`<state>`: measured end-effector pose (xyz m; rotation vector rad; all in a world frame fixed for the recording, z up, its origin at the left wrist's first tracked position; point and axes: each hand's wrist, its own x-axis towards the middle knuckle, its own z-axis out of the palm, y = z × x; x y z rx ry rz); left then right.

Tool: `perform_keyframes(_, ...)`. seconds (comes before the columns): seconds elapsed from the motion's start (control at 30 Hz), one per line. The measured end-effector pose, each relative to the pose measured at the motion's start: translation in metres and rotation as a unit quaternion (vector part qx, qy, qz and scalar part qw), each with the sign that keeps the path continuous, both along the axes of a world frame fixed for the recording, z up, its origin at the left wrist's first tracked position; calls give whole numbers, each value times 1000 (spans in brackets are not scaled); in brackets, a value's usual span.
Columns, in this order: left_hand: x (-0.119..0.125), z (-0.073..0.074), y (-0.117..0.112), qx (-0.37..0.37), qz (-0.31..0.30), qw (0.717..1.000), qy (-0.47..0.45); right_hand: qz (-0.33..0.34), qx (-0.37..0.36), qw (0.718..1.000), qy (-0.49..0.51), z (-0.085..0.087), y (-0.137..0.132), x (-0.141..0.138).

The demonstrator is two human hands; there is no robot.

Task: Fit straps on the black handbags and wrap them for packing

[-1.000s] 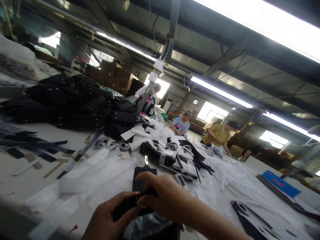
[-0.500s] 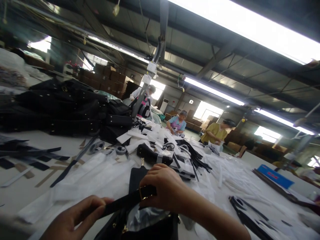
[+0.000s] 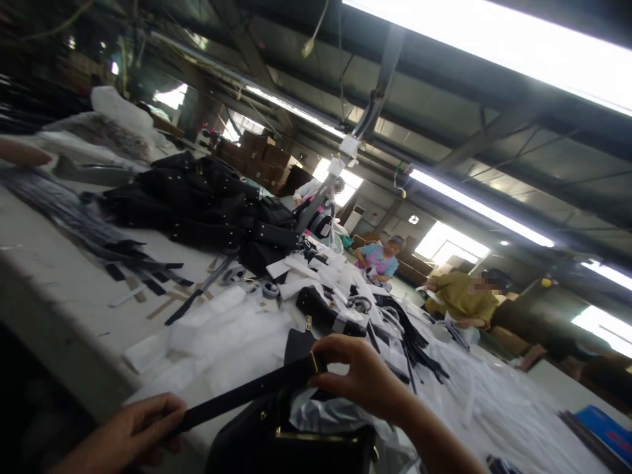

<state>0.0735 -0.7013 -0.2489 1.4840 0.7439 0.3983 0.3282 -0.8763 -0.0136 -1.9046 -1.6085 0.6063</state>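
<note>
Work at a bench, near to far. At 7 o'clock the left hand (image 3: 131, 431) is curled shut around one end of a black strap (image 3: 241, 393). The strap runs taut up toward 5 o'clock. There the right hand (image 3: 363, 380) pinches it between thumb and fingertips at a gold buckle (image 3: 314, 362), with the wrist raised and the other fingers arched above.

Directly beneath the strap, at 6 o'clock, stands a black handbag (image 3: 276, 444), its mouth filled with crumpled plastic (image 3: 336, 413). Whether the strap is fastened to the handbag cannot be told.

Progress, as a judgement: the handbag appears already stuffed. The strap is stretched out bare above it, neither wrapped nor stowed.

Beyond the hands, white foam sheets (image 3: 232, 329) lie untouched on the table (image 3: 54, 276). More straps and wrapped parts are scattered toward the centre. At 10 o'clock is a pile of black bags (image 3: 197, 197).

Farthest off, at 2 to 3 o'clock, co-workers (image 3: 464, 297) bend over the same table. Another person's hand (image 3: 20, 155) shows at 9 o'clock.
</note>
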Motion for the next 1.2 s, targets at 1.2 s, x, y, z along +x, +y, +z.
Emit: perform_keyframes(1.2,76,51,-28,-17,-172,972,-161,81,-15,970,-229,24,2,3)
